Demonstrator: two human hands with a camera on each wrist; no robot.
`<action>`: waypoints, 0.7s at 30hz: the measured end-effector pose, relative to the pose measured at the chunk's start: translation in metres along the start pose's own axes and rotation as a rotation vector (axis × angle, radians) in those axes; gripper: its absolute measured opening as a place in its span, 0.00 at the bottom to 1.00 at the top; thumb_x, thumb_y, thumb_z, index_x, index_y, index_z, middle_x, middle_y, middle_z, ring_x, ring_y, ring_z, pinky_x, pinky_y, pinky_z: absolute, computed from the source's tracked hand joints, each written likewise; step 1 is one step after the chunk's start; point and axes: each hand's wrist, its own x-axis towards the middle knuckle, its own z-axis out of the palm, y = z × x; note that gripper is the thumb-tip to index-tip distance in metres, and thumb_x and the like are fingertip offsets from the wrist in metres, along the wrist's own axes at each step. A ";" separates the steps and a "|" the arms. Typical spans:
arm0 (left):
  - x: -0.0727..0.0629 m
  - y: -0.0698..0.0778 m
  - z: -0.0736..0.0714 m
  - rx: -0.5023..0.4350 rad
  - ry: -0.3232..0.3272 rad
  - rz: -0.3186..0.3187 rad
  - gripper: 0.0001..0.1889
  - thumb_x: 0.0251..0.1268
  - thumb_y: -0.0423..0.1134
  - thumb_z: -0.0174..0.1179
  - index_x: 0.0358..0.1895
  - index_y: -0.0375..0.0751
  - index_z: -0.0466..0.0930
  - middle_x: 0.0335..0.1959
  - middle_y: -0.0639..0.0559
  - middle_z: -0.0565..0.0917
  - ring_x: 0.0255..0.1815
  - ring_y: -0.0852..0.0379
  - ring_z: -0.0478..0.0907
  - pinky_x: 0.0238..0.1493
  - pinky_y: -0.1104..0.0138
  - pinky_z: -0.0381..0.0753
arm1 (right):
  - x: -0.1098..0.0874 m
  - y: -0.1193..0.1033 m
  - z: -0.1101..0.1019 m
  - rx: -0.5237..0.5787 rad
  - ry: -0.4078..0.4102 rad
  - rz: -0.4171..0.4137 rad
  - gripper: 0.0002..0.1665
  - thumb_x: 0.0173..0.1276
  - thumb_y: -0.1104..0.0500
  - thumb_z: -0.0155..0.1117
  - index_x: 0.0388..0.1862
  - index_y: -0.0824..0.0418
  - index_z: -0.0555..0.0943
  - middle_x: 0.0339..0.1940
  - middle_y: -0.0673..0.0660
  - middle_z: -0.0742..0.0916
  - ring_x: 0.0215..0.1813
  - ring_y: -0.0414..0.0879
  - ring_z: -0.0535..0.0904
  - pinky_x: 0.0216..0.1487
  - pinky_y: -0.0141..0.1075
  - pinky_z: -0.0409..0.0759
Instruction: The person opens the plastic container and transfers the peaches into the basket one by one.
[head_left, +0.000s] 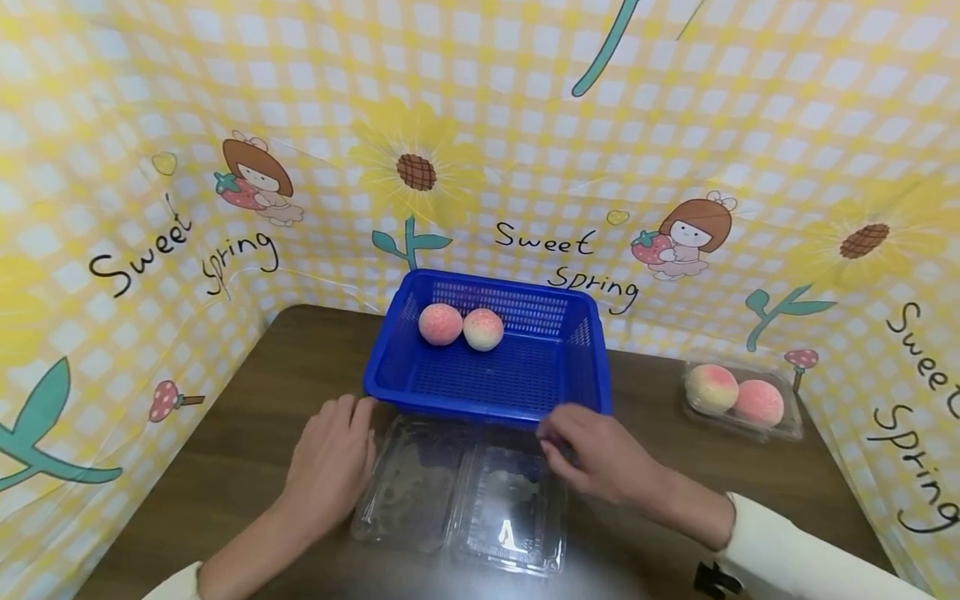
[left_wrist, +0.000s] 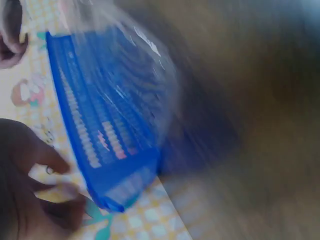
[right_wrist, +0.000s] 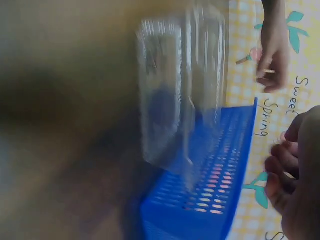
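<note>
A clear plastic clamshell box [head_left: 457,496] lies unfolded on the table, its two halves side by side, just in front of a blue basket [head_left: 487,408]. My left hand [head_left: 333,454] hovers by the box's left edge; in the left wrist view its thumb and fingers [left_wrist: 55,165] stand apart with nothing between them. Near the box's upper right corner is my right hand [head_left: 600,454], fingers loosely bent, holding nothing visible in the right wrist view. Two pink-and-cream peaches, one pinker [head_left: 440,324] and one paler [head_left: 483,330], sit at the basket's back left.
Another clear box [head_left: 787,417] with two peaches [head_left: 760,404] stands at the right side of the brown wooden table [head_left: 247,433]. Yellow checked cloth [head_left: 510,167] walls off the back and both sides. A small black object [head_left: 717,579] is by the right sleeve [head_left: 795,550].
</note>
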 end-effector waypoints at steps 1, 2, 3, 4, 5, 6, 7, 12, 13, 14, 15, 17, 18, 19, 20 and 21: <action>-0.004 0.002 -0.002 0.013 -0.063 -0.047 0.21 0.56 0.31 0.69 0.51 0.25 0.76 0.38 0.35 0.80 0.35 0.41 0.77 0.28 0.55 0.79 | -0.007 -0.003 0.000 0.033 -0.029 0.058 0.02 0.72 0.59 0.64 0.39 0.51 0.81 0.31 0.41 0.82 0.32 0.32 0.75 0.32 0.23 0.78; -0.006 0.003 -0.002 0.023 -0.130 -0.094 0.24 0.56 0.34 0.71 0.52 0.24 0.75 0.38 0.35 0.79 0.35 0.41 0.78 0.26 0.55 0.79 | -0.013 -0.005 0.000 0.057 -0.054 0.124 0.04 0.73 0.57 0.64 0.37 0.48 0.80 0.29 0.40 0.80 0.30 0.31 0.73 0.30 0.23 0.76; -0.009 0.004 -0.003 0.025 -0.197 -0.135 0.26 0.57 0.36 0.73 0.53 0.23 0.73 0.38 0.34 0.79 0.35 0.41 0.78 0.25 0.55 0.79 | -0.019 -0.007 -0.001 0.084 -0.081 0.200 0.07 0.74 0.56 0.64 0.34 0.46 0.79 0.26 0.38 0.79 0.27 0.30 0.71 0.27 0.23 0.74; -0.010 0.004 -0.003 0.010 -0.265 -0.178 0.28 0.58 0.38 0.73 0.53 0.23 0.72 0.40 0.33 0.79 0.37 0.40 0.79 0.25 0.54 0.80 | -0.024 -0.008 -0.002 0.110 -0.099 0.279 0.09 0.74 0.54 0.64 0.32 0.45 0.78 0.24 0.38 0.77 0.26 0.29 0.70 0.26 0.24 0.72; -0.011 0.003 -0.002 -0.011 -0.326 -0.219 0.28 0.60 0.39 0.72 0.54 0.23 0.71 0.41 0.33 0.78 0.38 0.39 0.79 0.25 0.54 0.81 | -0.028 -0.008 -0.002 0.134 -0.113 0.352 0.10 0.75 0.53 0.65 0.31 0.46 0.77 0.22 0.39 0.76 0.24 0.30 0.69 0.24 0.25 0.71; -0.011 0.002 0.000 -0.030 -0.377 -0.251 0.29 0.61 0.40 0.71 0.56 0.22 0.70 0.43 0.32 0.78 0.40 0.38 0.80 0.26 0.53 0.83 | -0.031 -0.007 -0.002 0.157 -0.130 0.424 0.11 0.74 0.52 0.65 0.31 0.47 0.75 0.21 0.40 0.75 0.23 0.31 0.68 0.23 0.26 0.70; -0.012 0.002 0.002 -0.048 -0.426 -0.284 0.29 0.63 0.40 0.70 0.57 0.22 0.68 0.45 0.31 0.78 0.43 0.37 0.80 0.28 0.51 0.84 | -0.034 -0.006 -0.002 0.184 -0.152 0.497 0.12 0.74 0.50 0.65 0.31 0.48 0.74 0.21 0.41 0.75 0.23 0.31 0.69 0.23 0.27 0.70; -0.016 0.002 0.013 -0.097 -0.579 -0.348 0.31 0.67 0.40 0.67 0.62 0.20 0.65 0.52 0.27 0.77 0.49 0.34 0.80 0.37 0.45 0.87 | -0.046 -0.003 0.012 0.617 -0.184 0.805 0.23 0.72 0.52 0.68 0.50 0.66 0.68 0.32 0.54 0.81 0.32 0.43 0.80 0.33 0.36 0.86; -0.017 0.003 0.015 -0.098 -0.589 -0.349 0.30 0.67 0.39 0.67 0.61 0.20 0.66 0.51 0.28 0.77 0.48 0.34 0.81 0.37 0.45 0.87 | -0.048 -0.003 0.016 0.742 -0.170 0.858 0.28 0.72 0.54 0.68 0.54 0.69 0.64 0.37 0.58 0.82 0.35 0.46 0.81 0.38 0.39 0.89; -0.019 0.004 0.016 -0.095 -0.591 -0.346 0.29 0.66 0.38 0.67 0.60 0.21 0.66 0.50 0.29 0.77 0.47 0.35 0.81 0.36 0.46 0.87 | -0.049 -0.004 0.020 0.855 -0.154 0.894 0.32 0.72 0.56 0.68 0.58 0.73 0.61 0.41 0.62 0.81 0.39 0.49 0.83 0.42 0.43 0.90; -0.020 0.005 0.018 -0.091 -0.589 -0.340 0.27 0.66 0.36 0.67 0.59 0.21 0.67 0.49 0.30 0.78 0.46 0.36 0.81 0.35 0.46 0.87 | -0.050 -0.005 0.023 0.951 -0.139 0.927 0.36 0.71 0.58 0.67 0.61 0.75 0.57 0.44 0.65 0.81 0.42 0.51 0.83 0.46 0.45 0.90; -0.021 0.007 0.020 -0.094 -0.582 -0.337 0.22 0.64 0.30 0.65 0.56 0.22 0.69 0.46 0.31 0.78 0.42 0.37 0.82 0.33 0.47 0.87 | -0.052 -0.008 0.030 1.070 -0.125 0.971 0.40 0.71 0.60 0.67 0.65 0.78 0.53 0.49 0.70 0.80 0.46 0.52 0.84 0.51 0.47 0.90; -0.022 0.008 0.022 -0.095 -0.579 -0.330 0.21 0.62 0.27 0.64 0.55 0.22 0.69 0.46 0.31 0.78 0.41 0.36 0.82 0.33 0.47 0.87 | -0.052 -0.009 0.033 1.099 -0.123 0.982 0.42 0.71 0.61 0.67 0.67 0.80 0.52 0.51 0.72 0.80 0.47 0.52 0.85 0.52 0.46 0.89; -0.023 0.009 0.024 -0.100 -0.578 -0.322 0.20 0.59 0.24 0.62 0.54 0.22 0.70 0.45 0.31 0.79 0.40 0.36 0.82 0.33 0.46 0.87 | -0.052 -0.010 0.035 1.109 -0.123 0.985 0.43 0.71 0.61 0.67 0.67 0.81 0.52 0.51 0.73 0.80 0.47 0.52 0.85 0.52 0.46 0.89; -0.024 0.009 0.026 -0.107 -0.579 -0.315 0.19 0.57 0.21 0.61 0.53 0.22 0.70 0.44 0.31 0.79 0.39 0.36 0.83 0.33 0.47 0.87 | -0.053 -0.011 0.037 1.112 -0.123 0.984 0.43 0.71 0.61 0.67 0.68 0.82 0.52 0.52 0.74 0.81 0.48 0.51 0.86 0.52 0.45 0.89; -0.025 0.010 0.028 -0.114 -0.580 -0.311 0.20 0.54 0.19 0.59 0.52 0.22 0.70 0.43 0.31 0.79 0.38 0.36 0.83 0.33 0.47 0.87 | -0.053 -0.011 0.039 1.112 -0.123 0.983 0.42 0.71 0.62 0.67 0.69 0.83 0.53 0.51 0.74 0.81 0.47 0.51 0.86 0.52 0.45 0.89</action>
